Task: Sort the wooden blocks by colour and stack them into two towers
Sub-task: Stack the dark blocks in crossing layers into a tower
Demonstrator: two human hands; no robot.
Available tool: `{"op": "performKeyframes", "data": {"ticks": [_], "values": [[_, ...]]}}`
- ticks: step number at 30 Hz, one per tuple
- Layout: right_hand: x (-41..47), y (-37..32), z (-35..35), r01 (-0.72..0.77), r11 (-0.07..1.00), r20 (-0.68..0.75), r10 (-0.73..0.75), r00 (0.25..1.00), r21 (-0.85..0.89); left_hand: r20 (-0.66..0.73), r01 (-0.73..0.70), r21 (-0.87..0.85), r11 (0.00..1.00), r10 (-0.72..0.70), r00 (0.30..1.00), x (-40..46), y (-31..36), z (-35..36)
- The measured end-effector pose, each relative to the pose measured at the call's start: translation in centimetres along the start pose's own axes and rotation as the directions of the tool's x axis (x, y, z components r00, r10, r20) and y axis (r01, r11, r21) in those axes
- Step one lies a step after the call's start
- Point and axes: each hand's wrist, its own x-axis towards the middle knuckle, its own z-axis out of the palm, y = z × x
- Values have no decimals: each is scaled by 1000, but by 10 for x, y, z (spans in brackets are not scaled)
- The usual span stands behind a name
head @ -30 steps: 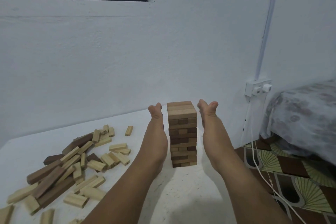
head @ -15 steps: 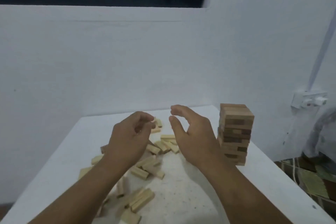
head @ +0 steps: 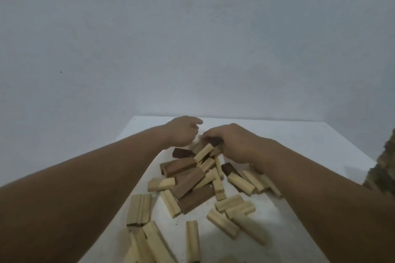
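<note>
Along the bottom edge of the frame, pale rectangular wooden blocks (head: 193, 240) lie scattered flat on the white counter (head: 299, 147). Just above them, at centre frame, long dark brown wooden blocks (head: 188, 182) lie crossed among more pale ones in a loose heap. Higher still, at the heap's far end, the right hand (head: 233, 142) curls its fingers down over a dark block (head: 214, 141), apparently gripping it. Left of it, the left hand (head: 181, 131) hovers with fingers loosely bent, holding nothing visible. A plain grey-white wall (head: 192, 38) fills the upper frame.
</note>
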Motion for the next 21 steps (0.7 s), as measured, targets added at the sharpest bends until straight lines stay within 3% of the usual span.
{"op": "performKeyframes", "data": {"ticks": [3,7,12,14,17,21], "values": [[4,9,-4,-12,999,11,13,1000,-52,113,-23,44,999,18,993,20,-2,4],[-5,12,-26,-20,998,-4,19,1000,-66,69,-41,1,999,41,997,31,-1,11],[-18,4,-53,-12,978,-203,55,978,208,-14,-56,-90,994,55,998,25,0,19],[-17,0,-51,18,973,-261,43,964,228,-53,-58,-142,988,51,997,19,0,19],[-8,-2,-36,1,998,-131,8,991,70,29,-53,-106,993,56,998,3,-2,13],[9,3,-12,-108,992,61,112,992,-72,63,-127,57,990,124,990,-16,-10,8]]}}
